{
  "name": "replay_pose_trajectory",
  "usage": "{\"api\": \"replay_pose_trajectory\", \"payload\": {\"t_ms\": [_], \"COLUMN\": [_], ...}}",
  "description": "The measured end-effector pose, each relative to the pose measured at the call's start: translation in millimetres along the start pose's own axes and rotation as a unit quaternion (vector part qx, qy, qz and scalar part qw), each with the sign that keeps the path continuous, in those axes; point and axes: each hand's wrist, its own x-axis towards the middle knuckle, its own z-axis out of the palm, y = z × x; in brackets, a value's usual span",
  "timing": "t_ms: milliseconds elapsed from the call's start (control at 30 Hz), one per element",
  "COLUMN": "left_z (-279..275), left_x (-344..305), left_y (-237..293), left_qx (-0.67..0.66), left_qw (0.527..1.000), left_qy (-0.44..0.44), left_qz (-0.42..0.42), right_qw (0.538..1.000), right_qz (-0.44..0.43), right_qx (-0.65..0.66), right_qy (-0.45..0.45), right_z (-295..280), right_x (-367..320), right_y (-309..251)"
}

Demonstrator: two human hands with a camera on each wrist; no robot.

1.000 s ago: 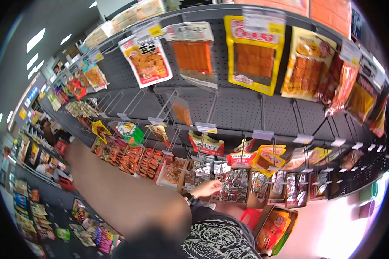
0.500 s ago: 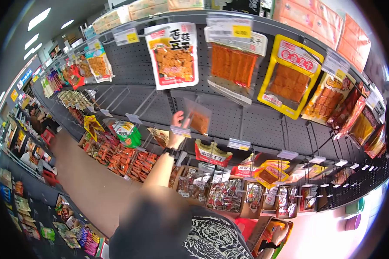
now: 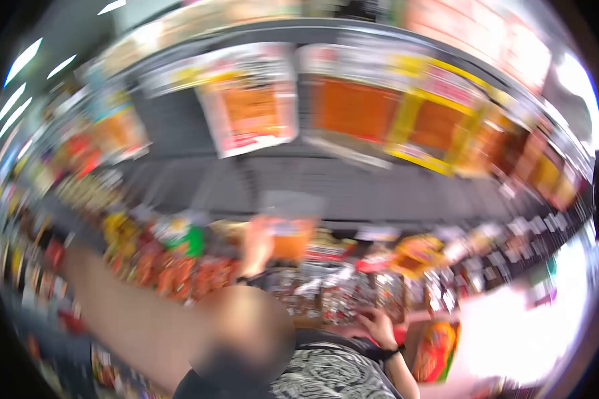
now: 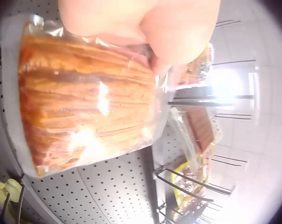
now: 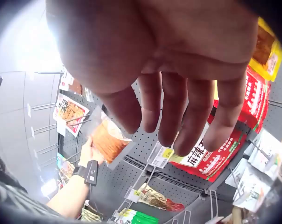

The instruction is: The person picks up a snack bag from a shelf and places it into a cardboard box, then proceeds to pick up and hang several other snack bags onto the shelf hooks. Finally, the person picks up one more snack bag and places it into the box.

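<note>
Firmly pinch the clear packet (image 4: 85, 102) at its edge with your left hand (image 3: 256, 245); thumb and fingers are nearly closed on the film. The packet is in front of the perforated panel (image 4: 108, 186). Grip the margin, not the contents, to avoid crushing. Maintain clearance from the wire hooks (image 4: 197, 181). Your right hand (image 5: 155, 56) is open, fingers slightly parted, holding nothing; use it to support any sag.
</note>
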Motion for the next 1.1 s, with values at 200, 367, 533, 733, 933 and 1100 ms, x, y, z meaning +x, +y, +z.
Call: {"api": "replay_pose_trajectory", "payload": {"t_ms": [200, 367, 533, 733, 933, 1100], "left_z": [-0.3, 7.2, 53.4, 135.7, 226.0, 198.9], "left_x": [-41.4, -65.1, -127.0, -252.7, -328.5, -374.4], "left_y": [53.9, 67.9, 45.1, -46.7, -81.7, -88.8], "left_qx": [0.265, 0.248, 0.299, 0.327, 0.324, 0.283], "left_qw": [0.959, 0.965, 0.953, 0.902, 0.828, 0.838], "left_qy": [0.003, 0.084, -0.051, -0.282, -0.446, -0.412], "left_qz": [0.1, 0.017, 0.017, -0.023, -0.105, -0.219], "right_qw": [0.999, 0.998, 1.0, 0.989, 0.993, 0.93], "right_qz": [0.029, -0.009, -0.014, -0.064, -0.023, 0.148], "right_qx": [0.022, -0.035, 0.007, 0.136, 0.058, 0.083], "right_qy": [-0.016, -0.056, -0.022, -0.004, 0.097, 0.325], "right_z": [3.7, -9.8, -25.3, -72.4, -158.5, -217.9], "right_x": [-19.1, -51.7, -85.4, -132.9, -201.5, -242.2], "right_y": [-32.0, -17.2, -3.0, -0.2, 33.7, 148.4]}}
